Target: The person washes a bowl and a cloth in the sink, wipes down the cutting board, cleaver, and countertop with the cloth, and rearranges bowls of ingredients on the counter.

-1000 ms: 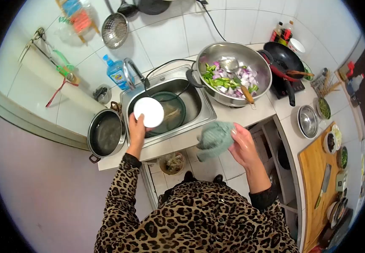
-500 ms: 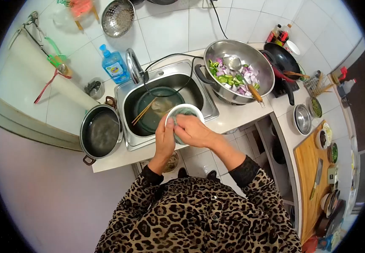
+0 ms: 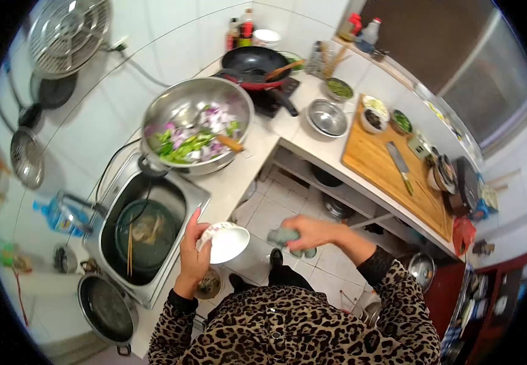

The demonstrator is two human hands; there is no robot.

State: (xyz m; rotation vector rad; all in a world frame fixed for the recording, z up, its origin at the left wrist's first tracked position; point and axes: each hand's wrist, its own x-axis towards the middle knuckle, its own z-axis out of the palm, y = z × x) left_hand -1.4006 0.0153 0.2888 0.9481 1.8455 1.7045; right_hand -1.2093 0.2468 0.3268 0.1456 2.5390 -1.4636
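My left hand (image 3: 193, 254) grips a white bowl (image 3: 229, 244) with a patterned outside, tilted so that its bare inside faces right. Held away from it, my right hand (image 3: 312, 232) is closed round a bunched grey-green cloth (image 3: 283, 236), whose ends stick out past the fingers. Both hands are over the floor in front of the counter. Left of the bowl lies the steel sink (image 3: 176, 204), where a dark green basin (image 3: 138, 252) holds water, chopsticks (image 3: 131, 246) and a pale lump I cannot make out.
A large steel pan (image 3: 154, 115) holds cut onion and green pepper with a ladle. Behind it stands a black wok (image 3: 254, 61). Steel bowls (image 3: 328, 117) and a cutting board (image 3: 367, 149) with a knife (image 3: 399, 159) are right. A pot (image 3: 108, 310) sits lower left.
The view has swung right. The cloth, earlier inside the bowl with both hands together, is now out in my right hand, apart from the bowl. The bowl has tipped in my left hand.
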